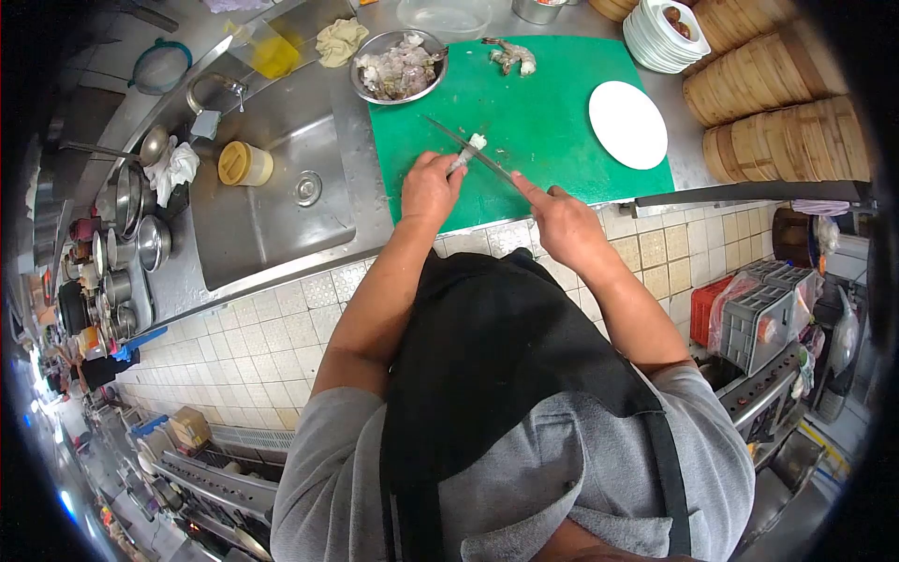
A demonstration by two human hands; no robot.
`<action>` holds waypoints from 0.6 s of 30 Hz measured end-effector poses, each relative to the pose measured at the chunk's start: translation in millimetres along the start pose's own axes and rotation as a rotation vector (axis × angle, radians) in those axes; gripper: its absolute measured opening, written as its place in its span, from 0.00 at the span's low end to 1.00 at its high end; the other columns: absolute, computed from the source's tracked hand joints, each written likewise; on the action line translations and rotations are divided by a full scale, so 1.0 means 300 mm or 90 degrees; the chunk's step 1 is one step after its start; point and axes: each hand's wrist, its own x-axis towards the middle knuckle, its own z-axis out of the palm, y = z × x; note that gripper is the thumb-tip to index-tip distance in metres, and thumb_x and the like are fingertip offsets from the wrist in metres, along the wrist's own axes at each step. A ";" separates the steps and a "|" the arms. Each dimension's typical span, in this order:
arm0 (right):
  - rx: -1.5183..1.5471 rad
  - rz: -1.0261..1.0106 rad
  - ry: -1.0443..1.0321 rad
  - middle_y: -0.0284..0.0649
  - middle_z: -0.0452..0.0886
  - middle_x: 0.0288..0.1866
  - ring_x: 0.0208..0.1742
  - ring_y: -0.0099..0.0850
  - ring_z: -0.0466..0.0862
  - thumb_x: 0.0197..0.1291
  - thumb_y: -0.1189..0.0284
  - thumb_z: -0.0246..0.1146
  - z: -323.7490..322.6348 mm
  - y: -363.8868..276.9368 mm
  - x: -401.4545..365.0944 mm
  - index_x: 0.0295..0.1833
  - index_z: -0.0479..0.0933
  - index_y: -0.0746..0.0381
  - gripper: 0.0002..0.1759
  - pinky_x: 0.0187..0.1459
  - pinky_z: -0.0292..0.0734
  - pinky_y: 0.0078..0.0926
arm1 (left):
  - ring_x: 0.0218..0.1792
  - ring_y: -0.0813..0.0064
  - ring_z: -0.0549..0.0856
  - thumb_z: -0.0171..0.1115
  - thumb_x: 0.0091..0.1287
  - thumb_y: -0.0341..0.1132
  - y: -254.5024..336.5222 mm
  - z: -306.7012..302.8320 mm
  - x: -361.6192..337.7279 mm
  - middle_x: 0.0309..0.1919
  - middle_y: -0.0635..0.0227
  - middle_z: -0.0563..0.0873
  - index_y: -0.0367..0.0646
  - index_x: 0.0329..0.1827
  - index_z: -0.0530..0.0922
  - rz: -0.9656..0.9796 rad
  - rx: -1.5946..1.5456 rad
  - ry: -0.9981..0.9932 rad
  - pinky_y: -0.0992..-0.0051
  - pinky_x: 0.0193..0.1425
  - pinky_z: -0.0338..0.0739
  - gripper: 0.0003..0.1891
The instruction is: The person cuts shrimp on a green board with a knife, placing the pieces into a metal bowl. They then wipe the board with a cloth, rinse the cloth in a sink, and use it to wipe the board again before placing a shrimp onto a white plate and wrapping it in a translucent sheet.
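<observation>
My left hand (429, 190) is closed on a peeled shrimp (459, 163), which lies on a green cutting board (538, 117). In my right hand (567, 227) is the handle of a knife (489, 163), its blade slanting up and left across the shrimp close to my left fingertips. A whitish piece of shrimp flesh (478, 141) shows just beyond the blade. Small scraps dot the board nearby. At the board's far edge lie unpeeled shrimps (511, 58). A metal bowl (441, 85) heaped with shrimp pieces sits at the upper left corner.
An oval white plate (628, 125) rests on the board's right side. Stacked white dishes (660, 42) and bamboo steamers (777, 117) stand to the right. On the left, a steel sink (272, 220) holds a yellow-lidded container (244, 164). A crumpled cloth (341, 42) lies behind it.
</observation>
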 end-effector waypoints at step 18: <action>-0.009 -0.035 -0.012 0.57 0.82 0.39 0.39 0.53 0.87 0.56 0.83 0.56 0.034 -0.014 0.025 0.76 0.69 0.50 0.39 0.42 0.84 0.47 | 0.42 0.52 0.87 0.72 0.63 0.36 0.015 -0.032 -0.040 0.41 0.56 0.87 0.41 0.44 0.89 -0.046 0.046 -0.022 0.59 0.49 0.81 0.11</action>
